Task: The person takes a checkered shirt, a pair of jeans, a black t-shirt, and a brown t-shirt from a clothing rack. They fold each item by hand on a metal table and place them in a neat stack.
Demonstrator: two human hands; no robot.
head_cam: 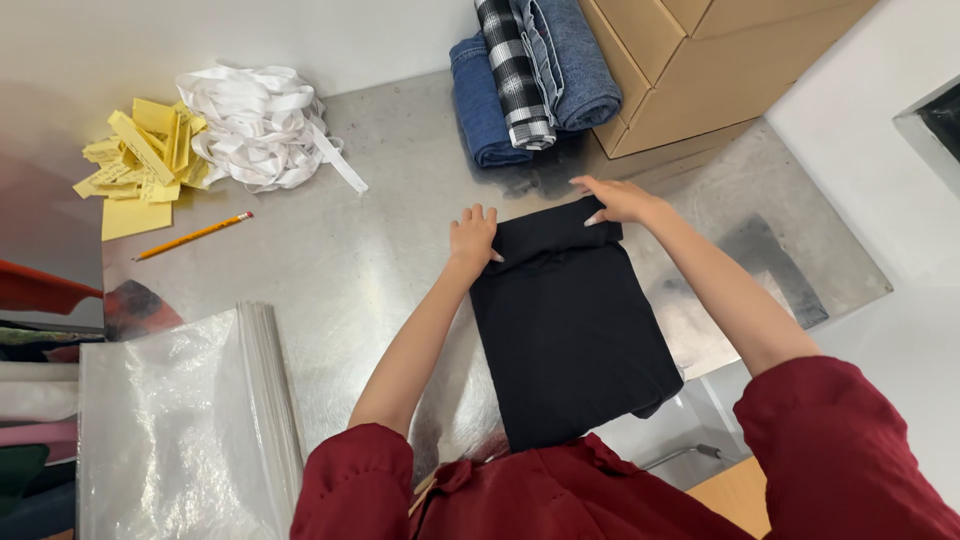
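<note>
A black folded garment (570, 330) lies on the metal table (350, 270), running from my chest toward the far side. Its far end is rolled or folded over. My left hand (472, 238) grips the left corner of that folded end, fingers curled over the cloth. My right hand (618, 200) presses on the right corner of the same fold, fingers spread flat on the fabric and table. Both of my sleeves are dark red.
Folded denim and a plaid cloth (530, 75) are stacked at the back beside cardboard boxes (700, 60). White ribbon strips (262, 125), yellow paper tags (140, 160) and a pencil (193, 236) lie at the left. A stack of clear plastic bags (185, 420) sits near left.
</note>
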